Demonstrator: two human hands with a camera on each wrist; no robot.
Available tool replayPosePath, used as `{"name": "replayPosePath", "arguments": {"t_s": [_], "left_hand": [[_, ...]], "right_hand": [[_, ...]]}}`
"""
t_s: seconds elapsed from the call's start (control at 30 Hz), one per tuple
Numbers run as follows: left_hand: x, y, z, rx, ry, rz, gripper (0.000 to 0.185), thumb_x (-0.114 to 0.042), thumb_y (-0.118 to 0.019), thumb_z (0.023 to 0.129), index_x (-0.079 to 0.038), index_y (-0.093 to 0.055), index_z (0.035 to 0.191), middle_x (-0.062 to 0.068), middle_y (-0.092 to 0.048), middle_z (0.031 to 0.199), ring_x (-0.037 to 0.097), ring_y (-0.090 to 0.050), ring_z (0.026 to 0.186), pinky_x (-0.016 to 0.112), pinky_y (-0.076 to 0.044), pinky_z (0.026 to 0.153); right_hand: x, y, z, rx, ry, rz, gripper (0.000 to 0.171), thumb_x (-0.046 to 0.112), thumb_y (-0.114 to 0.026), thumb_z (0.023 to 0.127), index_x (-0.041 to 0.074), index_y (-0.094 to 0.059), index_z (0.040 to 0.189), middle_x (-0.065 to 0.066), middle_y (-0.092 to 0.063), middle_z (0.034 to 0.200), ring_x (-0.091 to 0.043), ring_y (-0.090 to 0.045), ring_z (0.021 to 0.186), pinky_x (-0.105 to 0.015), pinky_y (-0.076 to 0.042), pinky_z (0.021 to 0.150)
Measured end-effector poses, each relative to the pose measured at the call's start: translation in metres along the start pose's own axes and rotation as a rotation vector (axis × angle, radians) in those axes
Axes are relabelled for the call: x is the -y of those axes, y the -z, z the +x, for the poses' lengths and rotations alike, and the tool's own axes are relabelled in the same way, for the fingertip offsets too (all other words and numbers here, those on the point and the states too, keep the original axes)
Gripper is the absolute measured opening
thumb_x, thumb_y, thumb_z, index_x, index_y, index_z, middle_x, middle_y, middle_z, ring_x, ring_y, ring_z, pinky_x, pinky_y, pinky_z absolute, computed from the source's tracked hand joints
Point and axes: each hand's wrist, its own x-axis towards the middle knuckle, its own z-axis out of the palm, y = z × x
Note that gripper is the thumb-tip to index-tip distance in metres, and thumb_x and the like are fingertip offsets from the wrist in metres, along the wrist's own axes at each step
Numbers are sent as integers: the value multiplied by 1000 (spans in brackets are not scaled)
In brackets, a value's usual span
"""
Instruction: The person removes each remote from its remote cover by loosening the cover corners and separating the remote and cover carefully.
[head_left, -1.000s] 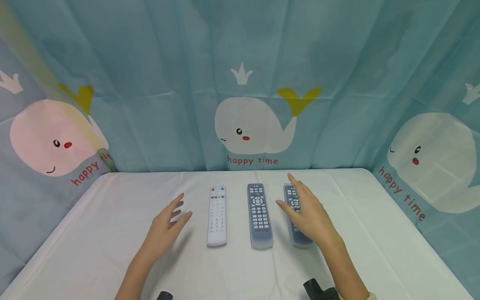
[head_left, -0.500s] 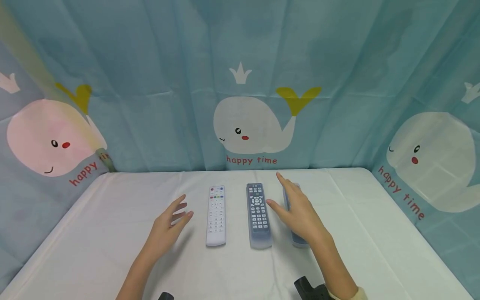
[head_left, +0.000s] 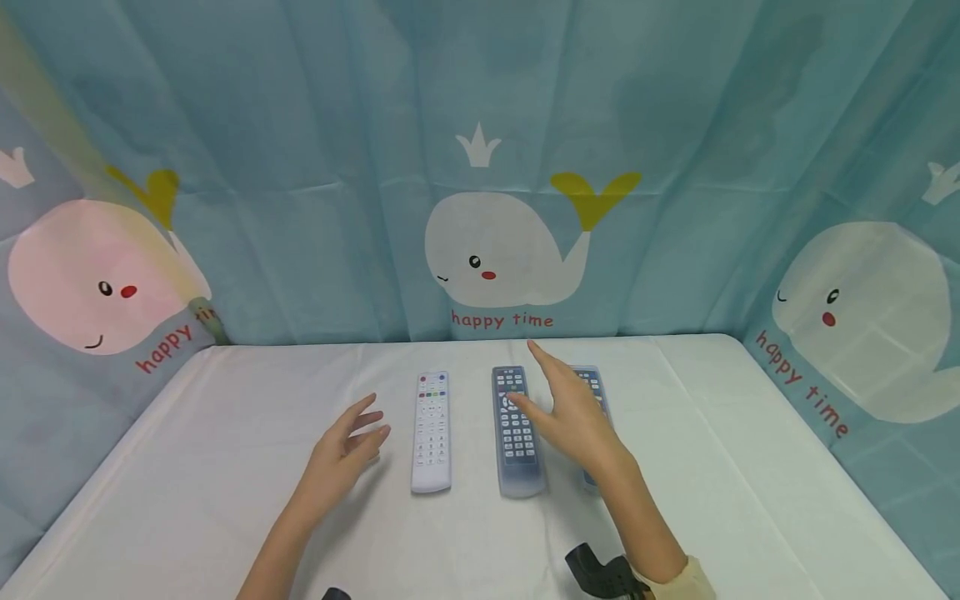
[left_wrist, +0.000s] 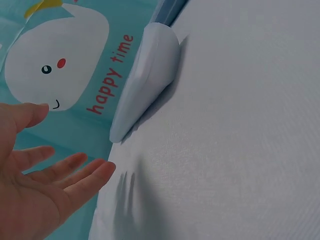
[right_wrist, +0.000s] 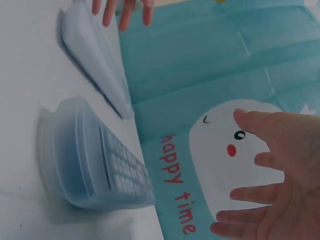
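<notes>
Middle dark remote point(head_left: 516, 432), in its clear sleeve, lies lengthwise at the centre of the frame on the white bench point(head_left: 187, 467), keypad up. My right hand point(head_left: 573, 417) hovers over its right edge, grip released, fingers spread and straight, the forefinger pointing toward the upper centre of the frame; whether the thumb touches the keypad I cannot tell. In the right wrist view the same sleeved remote point(right_wrist: 95, 167) sits at lower left, with my open palm point(right_wrist: 280, 185) at lower right, apart from it. A second dark remote point(head_left: 594, 400) lies just right of centre, largely hidden behind that hand. The white remote point(head_left: 432, 432) lies left of centre, parallel to the others. My left hand point(head_left: 347, 450) hangs further left, near it, grip released, fingers loosely extended, holding nothing. A whale-print curtain point(head_left: 495, 250) fills the upper frame.
</notes>
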Motion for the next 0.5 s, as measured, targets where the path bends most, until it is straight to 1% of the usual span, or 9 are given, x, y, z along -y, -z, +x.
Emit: {"name": "replayPosePath", "arguments": {"t_s": [0.1, 0.17, 0.23, 0.33, 0.4, 0.5], "left_hand": [[0, -1, 0, 15, 19, -44, 63, -23, -59, 110, -4, -32, 163, 29, -50, 155, 43, -61, 133, 41, -58, 102], [1, -2, 1, 20, 30, -59, 62, -23, -59, 110, -5, -32, 164, 29, -49, 155, 43, -61, 134, 42, -58, 103], [1, -2, 1, 23, 38, -71, 62, -23, -58, 110, -4, -32, 163, 30, -49, 156, 43, -60, 134, 43, -57, 104], [2, -3, 2, 30, 47, -90, 62, -22, -58, 110, -4, -32, 163, 30, -47, 156, 45, -59, 135, 46, -56, 105], [3, -4, 3, 33, 58, -97, 62, -21, -58, 110, -4, -32, 163, 30, -47, 157, 45, -58, 136, 47, -56, 105], [5, -5, 4, 39, 76, -102, 62, -21, -58, 110, -4, -32, 163, 30, -47, 157, 45, -57, 137, 47, -56, 105]], "right_hand": [[3, -5, 2, -2, -4, 12, 82, 35, -71, 102, 14, -28, 168, -11, -34, 171, -38, -32, 157, -59, -28, 126], [6, -8, 3, -1, -12, 27, 81, 35, -71, 102, 16, -29, 168, -10, -34, 171, -37, -31, 158, -59, -25, 127], [9, -12, 5, -2, -8, 39, 81, 34, -72, 102, 16, -30, 168, -10, -35, 171, -38, -31, 157, -60, -26, 127], [12, -18, 7, -5, -7, 47, 80, 32, -73, 101, 17, -31, 168, -11, -37, 169, -38, -33, 157, -60, -28, 126], [14, -22, 9, -8, 0, 50, 79, 31, -73, 101, 16, -32, 167, -12, -39, 168, -38, -36, 155, -59, -32, 124], [17, -29, 10, 1, 1, 68, 78, 31, -74, 101, 17, -34, 167, -13, -41, 167, -38, -37, 154, -58, -34, 124]]}}
